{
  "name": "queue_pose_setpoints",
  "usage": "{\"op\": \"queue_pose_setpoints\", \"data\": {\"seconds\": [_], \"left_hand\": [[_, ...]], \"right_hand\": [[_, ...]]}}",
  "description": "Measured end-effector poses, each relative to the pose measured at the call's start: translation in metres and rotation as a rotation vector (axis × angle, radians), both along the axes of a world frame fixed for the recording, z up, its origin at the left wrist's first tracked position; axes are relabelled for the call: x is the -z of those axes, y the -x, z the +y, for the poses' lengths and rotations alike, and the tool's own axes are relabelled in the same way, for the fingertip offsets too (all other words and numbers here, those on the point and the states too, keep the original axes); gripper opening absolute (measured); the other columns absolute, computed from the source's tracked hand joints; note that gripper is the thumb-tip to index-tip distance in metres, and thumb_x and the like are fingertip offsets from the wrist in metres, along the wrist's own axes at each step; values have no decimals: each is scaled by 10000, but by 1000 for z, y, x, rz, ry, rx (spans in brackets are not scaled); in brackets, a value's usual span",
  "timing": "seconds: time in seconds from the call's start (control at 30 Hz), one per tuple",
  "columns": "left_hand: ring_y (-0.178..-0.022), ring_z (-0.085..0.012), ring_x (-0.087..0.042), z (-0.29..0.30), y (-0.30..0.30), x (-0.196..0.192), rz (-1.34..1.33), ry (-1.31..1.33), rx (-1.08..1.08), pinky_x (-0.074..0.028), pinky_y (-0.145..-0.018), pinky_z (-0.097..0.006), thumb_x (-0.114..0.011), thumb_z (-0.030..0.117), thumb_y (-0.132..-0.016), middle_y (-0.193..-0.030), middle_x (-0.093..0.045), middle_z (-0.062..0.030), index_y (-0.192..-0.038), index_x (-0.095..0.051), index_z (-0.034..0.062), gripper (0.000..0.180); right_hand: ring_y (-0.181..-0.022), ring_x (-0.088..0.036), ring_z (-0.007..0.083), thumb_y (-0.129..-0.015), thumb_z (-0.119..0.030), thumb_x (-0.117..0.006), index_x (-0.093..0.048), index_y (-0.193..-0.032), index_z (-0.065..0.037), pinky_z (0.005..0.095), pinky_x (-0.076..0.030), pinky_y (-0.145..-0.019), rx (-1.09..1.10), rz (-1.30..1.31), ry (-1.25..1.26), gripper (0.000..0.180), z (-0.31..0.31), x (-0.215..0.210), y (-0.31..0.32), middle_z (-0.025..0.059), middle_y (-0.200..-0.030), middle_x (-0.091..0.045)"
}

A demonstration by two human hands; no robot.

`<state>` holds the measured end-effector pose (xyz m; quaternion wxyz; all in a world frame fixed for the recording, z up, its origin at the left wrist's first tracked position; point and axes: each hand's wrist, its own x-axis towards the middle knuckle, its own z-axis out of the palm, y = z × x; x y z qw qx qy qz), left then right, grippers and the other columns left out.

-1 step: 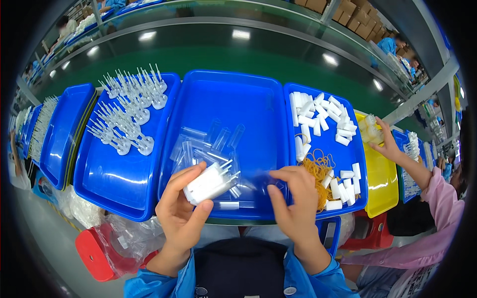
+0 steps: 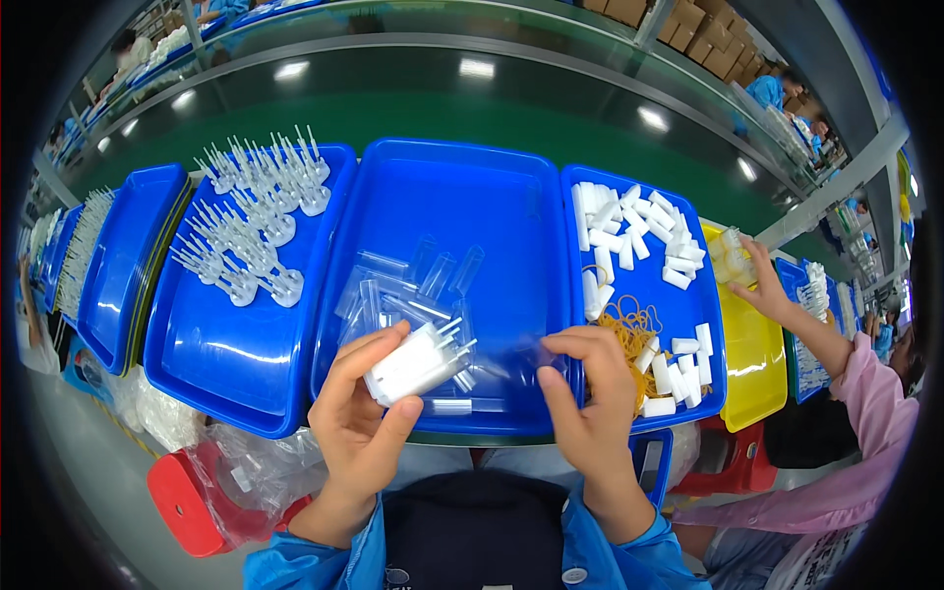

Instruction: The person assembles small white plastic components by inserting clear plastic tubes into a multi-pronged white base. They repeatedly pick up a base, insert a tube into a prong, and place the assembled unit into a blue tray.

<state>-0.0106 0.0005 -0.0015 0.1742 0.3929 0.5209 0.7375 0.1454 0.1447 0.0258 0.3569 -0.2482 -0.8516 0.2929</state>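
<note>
My left hand (image 2: 366,403) is closed around a bundle of white cylinders (image 2: 413,365), with thin white stems sticking out at its right end. To the right, my right hand (image 2: 595,388) has thumb and forefinger pinched on a clear plastic tube (image 2: 519,360), blurred by motion. Its far end points at the stems; whether it touches them I cannot tell. Both hands are over the near part of the middle blue tray (image 2: 462,192). Loose clear tubes (image 2: 438,275) lie in that tray, just beyond the bundle.
A left blue tray (image 2: 221,379) holds clusters of white stemmed pieces (image 2: 251,221). The right blue tray (image 2: 639,295) has white cylinders (image 2: 634,221) and tan rubber bands (image 2: 629,329). Another person's hand (image 2: 762,280) reaches over a yellow tray (image 2: 752,364). A red stool (image 2: 187,506) stands lower left.
My right hand has shifted slightly to the right, away from the bundle, with the clear tube. The left hand stays nearly in place.
</note>
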Motion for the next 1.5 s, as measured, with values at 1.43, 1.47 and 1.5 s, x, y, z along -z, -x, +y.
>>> {"op": "queue_pose_setpoints", "data": {"seconds": [1.43,1.47,1.5], "left_hand": [[-1085,-261,-625,6,-22,-4,152,93,116,-614,-803,-315,-736,-30,-780,-1198,-568,-185,-1181,-628,-33,414],[-1073,-257,-629,6,-23,-4,159,101,107,-606,-796,-312,-741,-28,-774,-1192,-575,-182,-1177,-636,-28,416],[-1061,-254,-632,5,-23,-4,168,109,97,-599,-790,-308,-746,-25,-768,-1186,-582,-179,-1173,-643,-22,418]], "right_hand": [[-841,-567,143,-861,15,-645,-601,-1042,79,270,-462,-782,-271,362,583,197,-4,-3,-26,138,-1013,-575],[-841,-568,143,-860,15,-645,-602,-1042,79,271,-463,-785,-265,362,580,197,-5,-2,-26,138,-1014,-576],[-842,-568,144,-860,15,-646,-602,-1042,79,271,-464,-787,-260,362,576,197,-5,-1,-26,139,-1015,-576]]}}
